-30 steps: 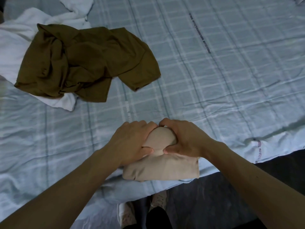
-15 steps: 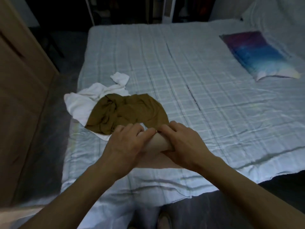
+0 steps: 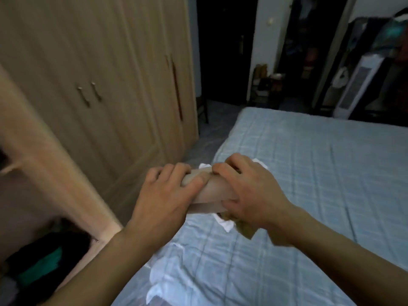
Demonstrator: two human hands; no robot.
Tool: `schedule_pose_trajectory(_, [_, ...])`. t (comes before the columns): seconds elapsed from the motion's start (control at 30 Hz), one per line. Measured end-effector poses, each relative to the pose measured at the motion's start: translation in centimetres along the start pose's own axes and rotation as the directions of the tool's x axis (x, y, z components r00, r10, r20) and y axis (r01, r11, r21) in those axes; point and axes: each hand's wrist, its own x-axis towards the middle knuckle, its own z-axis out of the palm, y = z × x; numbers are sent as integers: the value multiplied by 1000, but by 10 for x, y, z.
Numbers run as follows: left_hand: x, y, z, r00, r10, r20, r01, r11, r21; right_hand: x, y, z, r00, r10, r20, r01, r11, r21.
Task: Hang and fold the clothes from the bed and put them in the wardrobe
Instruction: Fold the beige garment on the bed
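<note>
Above the bed's [image 3: 309, 173] near edge, the left hand [image 3: 163, 195] and right hand [image 3: 249, 195] both curl around a folded beige garment [image 3: 212, 191], lifted clear of the sheet. Carrying it toward the wardrobe [image 3: 88, 85], the folds could slip loose if either grip relaxes, since soft cloth sags.

Beige folded garment [image 3: 212, 191]; pale blue checked bed [image 3: 309, 173] sheet; white cloth [image 3: 227, 225]; light wood-grain wardrobe [image 3: 99, 85]; green clothing [image 3: 42, 266] inside.
</note>
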Motion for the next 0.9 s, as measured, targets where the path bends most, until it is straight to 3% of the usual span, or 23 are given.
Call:
schedule_pose_trajectory(0.2, [-94,-68,-75,944,-329,39,308,916,255,81,-109,14,943,-332,-7,329,932,152])
schedule_pose_trajectory(0.43, [-223,-147,-144,847,-532,14,469,759,451,145,-271,45,792,-608,-62,597,747,294])
schedule_pose_trajectory(0.63, [-305,-221,-181,765,-643,-29,569,655,497,197,-391,74,703,-706,-82,689,649,323])
schedule_pose_trajectory(0.9, [-388,-308,-188,684,-729,-31,643,582,498,251,-501,131,658,-751,-54,719,605,342])
